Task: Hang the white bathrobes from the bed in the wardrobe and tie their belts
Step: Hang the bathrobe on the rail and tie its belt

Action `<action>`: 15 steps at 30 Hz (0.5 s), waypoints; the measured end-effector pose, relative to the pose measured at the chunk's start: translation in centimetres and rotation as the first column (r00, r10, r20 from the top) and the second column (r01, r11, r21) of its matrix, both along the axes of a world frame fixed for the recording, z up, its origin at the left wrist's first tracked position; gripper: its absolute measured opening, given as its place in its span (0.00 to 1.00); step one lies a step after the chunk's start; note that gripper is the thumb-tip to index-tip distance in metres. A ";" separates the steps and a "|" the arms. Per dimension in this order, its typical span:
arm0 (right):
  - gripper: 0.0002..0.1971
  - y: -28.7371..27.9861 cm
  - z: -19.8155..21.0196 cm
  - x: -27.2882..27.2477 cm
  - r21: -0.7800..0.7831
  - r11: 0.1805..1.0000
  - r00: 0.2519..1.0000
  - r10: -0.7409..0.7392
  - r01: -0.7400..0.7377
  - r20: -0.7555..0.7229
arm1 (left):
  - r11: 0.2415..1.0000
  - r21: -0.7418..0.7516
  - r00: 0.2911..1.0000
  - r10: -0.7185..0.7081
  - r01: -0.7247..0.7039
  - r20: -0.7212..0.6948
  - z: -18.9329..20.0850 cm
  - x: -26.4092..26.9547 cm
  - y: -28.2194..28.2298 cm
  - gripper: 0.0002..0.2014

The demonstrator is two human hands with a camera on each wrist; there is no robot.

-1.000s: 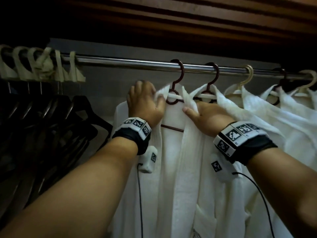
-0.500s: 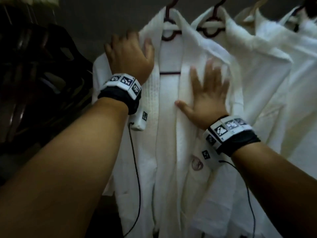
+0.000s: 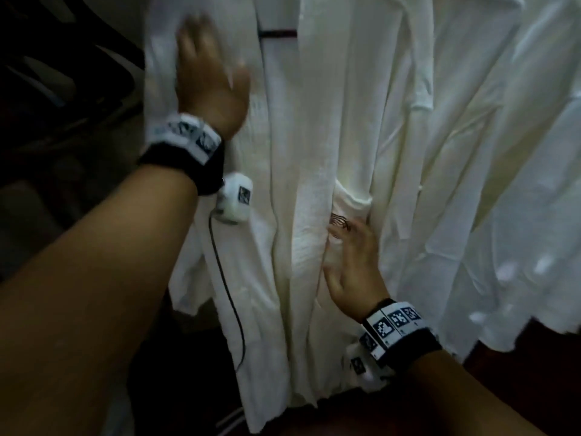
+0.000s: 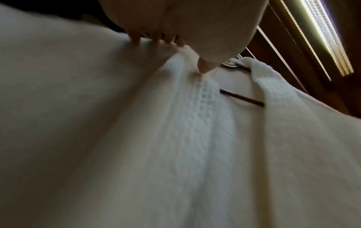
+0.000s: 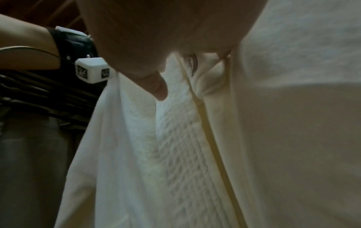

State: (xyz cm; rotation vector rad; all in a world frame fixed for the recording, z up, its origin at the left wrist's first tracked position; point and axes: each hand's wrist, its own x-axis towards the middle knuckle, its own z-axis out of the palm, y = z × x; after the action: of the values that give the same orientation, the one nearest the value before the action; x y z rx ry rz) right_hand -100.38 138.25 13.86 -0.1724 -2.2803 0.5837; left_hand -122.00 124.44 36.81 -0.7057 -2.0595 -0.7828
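The waffle-weave white bathrobe (image 3: 283, 215) hangs in the middle of the head view, its front panels falling in long folds from the top edge almost to the bottom, and both hands lie flat on it, most likely to smooth the cloth and bring the two fronts together before a belt can be tied. The left hand (image 3: 210, 80), upper left of centre, presses its spread, straight fingers (image 4: 136, 39) on the robe's shoulder panel; the left wrist view shows the fingertips touching the fabric and gripping nothing. The right hand (image 3: 352, 265), lower and right of centre, rests with relaxed, slightly spread fingers (image 3: 361, 228) on the other front panel, just below the chest pocket (image 3: 352, 199) and its small dark embroidered emblem (image 3: 339, 221); it also holds nothing. A short dark stretch of the hanger's crossbar (image 3: 278, 33) shows in the gap between the lapels at the top, which explains why the robe keeps its shape while being pressed. By count: two hands, one pocket, one emblem, one crossbar in view. To the right hangs at least one more white robe (image 3: 487, 152); how many are folded together there I cannot tell. Dark empty hangers (image 5: 39, 95) crowd the left edge, too murky to count. No belt is visible in any view, so the tying seems not yet begun.
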 end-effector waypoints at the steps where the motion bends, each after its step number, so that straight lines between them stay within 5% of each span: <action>1: 0.30 0.2 -0.8 0.5 -0.073 0.997 0.997 -0.042 0.037 -0.071 | 0.996 -0.013 0.995 -0.089 0.089 0.051 -3.5 0.6 -0.1 0.37; 5: 0.25 1.1 -2.5 1.9 -0.275 0.961 0.994 -0.003 -0.027 -0.106 | 0.983 -0.111 0.982 -0.129 0.145 0.136 -18.4 5.5 -1.0 0.17; 7: 0.22 1.9 -2.9 2.5 -0.324 0.942 0.994 0.059 -0.086 -0.091 | 0.975 -0.091 0.922 -0.160 0.204 0.353 -24.0 8.9 -1.6 0.08; 8: 0.20 2.4 -3.0 2.8 -0.356 0.930 0.995 0.078 -0.096 -0.065 | 0.967 -0.032 0.838 -0.203 0.253 0.507 -25.9 10.6 -1.9 0.05; 12: 0.19 4.0 -3.4 4.5 -0.478 0.873 0.989 0.139 -0.099 0.049 | 0.881 0.032 0.539 -0.317 0.472 0.780 -30.8 16.1 -2.5 0.18; 13: 0.21 4.3 -3.7 4.8 -0.474 0.874 0.988 0.147 -0.106 0.050 | 0.868 0.036 0.505 -0.321 0.495 0.801 -31.3 17.0 -2.3 0.21; 15: 0.25 4.8 -3.8 5.4 -0.445 0.885 0.981 0.183 -0.135 0.066 | 0.900 0.012 0.594 -0.298 0.437 0.747 -31.7 18.5 -1.4 0.19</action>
State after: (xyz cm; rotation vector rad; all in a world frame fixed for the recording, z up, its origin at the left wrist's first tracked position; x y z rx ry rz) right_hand -94.96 143.02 10.04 -0.2407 -2.2438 1.2026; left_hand -103.54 123.04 5.11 -1.0677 -2.7857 -1.3042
